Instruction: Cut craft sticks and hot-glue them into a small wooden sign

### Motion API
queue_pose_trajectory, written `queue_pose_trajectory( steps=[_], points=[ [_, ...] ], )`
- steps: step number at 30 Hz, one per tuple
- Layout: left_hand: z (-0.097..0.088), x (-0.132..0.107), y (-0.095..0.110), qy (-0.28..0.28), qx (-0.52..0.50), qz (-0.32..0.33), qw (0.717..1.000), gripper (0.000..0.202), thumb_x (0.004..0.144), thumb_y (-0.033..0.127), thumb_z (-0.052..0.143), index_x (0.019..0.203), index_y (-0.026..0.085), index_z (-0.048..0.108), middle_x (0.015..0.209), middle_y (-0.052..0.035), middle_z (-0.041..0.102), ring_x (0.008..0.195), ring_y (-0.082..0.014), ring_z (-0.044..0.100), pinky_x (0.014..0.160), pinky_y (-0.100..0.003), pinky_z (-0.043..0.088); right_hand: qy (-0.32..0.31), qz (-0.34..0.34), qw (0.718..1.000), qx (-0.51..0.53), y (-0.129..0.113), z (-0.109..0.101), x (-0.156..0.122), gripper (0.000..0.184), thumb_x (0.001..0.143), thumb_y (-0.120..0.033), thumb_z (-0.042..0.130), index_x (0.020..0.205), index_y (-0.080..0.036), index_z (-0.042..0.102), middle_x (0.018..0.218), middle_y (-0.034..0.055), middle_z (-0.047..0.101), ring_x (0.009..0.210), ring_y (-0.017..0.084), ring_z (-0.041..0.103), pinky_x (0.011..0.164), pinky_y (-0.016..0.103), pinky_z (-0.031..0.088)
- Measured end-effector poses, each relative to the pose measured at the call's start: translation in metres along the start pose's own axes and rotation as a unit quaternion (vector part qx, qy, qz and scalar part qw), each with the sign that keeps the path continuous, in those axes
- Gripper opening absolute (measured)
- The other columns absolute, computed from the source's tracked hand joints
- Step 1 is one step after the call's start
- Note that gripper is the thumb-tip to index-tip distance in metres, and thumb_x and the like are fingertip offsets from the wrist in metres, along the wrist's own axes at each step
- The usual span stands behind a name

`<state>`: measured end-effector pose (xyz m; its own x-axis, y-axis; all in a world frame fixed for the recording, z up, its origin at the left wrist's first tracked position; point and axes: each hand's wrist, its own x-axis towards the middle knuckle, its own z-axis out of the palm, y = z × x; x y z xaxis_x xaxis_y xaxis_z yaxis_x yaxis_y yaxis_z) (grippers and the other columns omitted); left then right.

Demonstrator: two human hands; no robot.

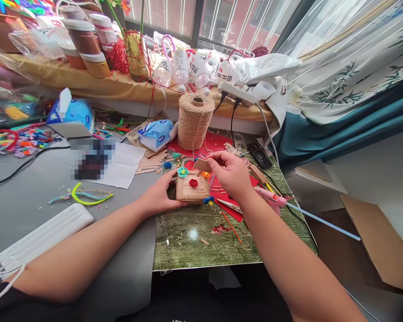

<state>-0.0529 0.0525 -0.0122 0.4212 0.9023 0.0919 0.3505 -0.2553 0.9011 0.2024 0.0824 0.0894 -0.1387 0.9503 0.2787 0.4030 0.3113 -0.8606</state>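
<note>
My left hand [161, 195] grips the left side of a small craft box [192, 194] with a slatted wooden top and twine-wrapped edges. A red flower [193, 183] sits in the middle of the top. Around its corners are a teal flower [182, 172], an orange flower [205, 175] and a blue flower [208, 200]. Above the far right corner, my right hand [231, 173] pinches a small flat tan piece [202, 164], perhaps wood or card. Whether that piece touches the box, I cannot tell.
Behind the box stands a big twine spool [195, 123]. A pink glue gun [270, 197] with a long glue stick lies to the right, near scissors [229, 205] on red paper. Wipes [156, 134], wooden sticks [152, 162] and a white power strip [43, 239] are leftward.
</note>
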Motion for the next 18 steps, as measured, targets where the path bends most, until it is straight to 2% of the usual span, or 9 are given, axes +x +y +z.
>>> queue_pose_trajectory(
  steps=[9, 13, 18],
  points=[
    [-0.002, -0.001, 0.003, -0.012, 0.021, 0.002, 1.0, 0.119, 0.069, 0.055, 0.091, 0.165, 0.026, 0.027, 0.164, -0.0142, 0.043, 0.145, -0.0385, 0.052, 0.123, -0.053, 0.044, -0.021, -0.023, 0.997, -0.075, 0.0, 0.001, 0.008, 0.019, 0.095, -0.04, 0.067, 0.096, -0.022, 0.074, 0.093, 0.0053, 0.077, 0.084, 0.022, 0.069, 0.08, 0.037, 0.056],
    [-0.002, 0.0, 0.003, -0.015, 0.027, 0.015, 0.999, 0.12, 0.07, 0.053, 0.091, 0.166, 0.028, 0.025, 0.168, -0.0122, 0.038, 0.149, -0.0384, 0.047, 0.125, -0.053, 0.042, -0.006, -0.048, 0.994, -0.101, -0.007, 0.001, 0.006, 0.017, 0.098, -0.037, 0.064, 0.097, -0.024, 0.073, 0.097, 0.0057, 0.077, 0.089, 0.023, 0.069, 0.087, 0.039, 0.055],
    [-0.003, 0.0, 0.003, -0.013, 0.03, 0.03, 0.999, 0.118, 0.07, 0.052, 0.091, 0.166, 0.028, 0.027, 0.168, -0.0117, 0.039, 0.151, -0.0385, 0.043, 0.126, -0.055, 0.039, -0.019, -0.048, 0.992, -0.117, -0.005, 0.003, 0.004, 0.015, 0.098, -0.035, 0.063, 0.098, -0.024, 0.074, 0.098, 0.0059, 0.077, 0.092, 0.023, 0.069, 0.089, 0.04, 0.055]
  ],
)
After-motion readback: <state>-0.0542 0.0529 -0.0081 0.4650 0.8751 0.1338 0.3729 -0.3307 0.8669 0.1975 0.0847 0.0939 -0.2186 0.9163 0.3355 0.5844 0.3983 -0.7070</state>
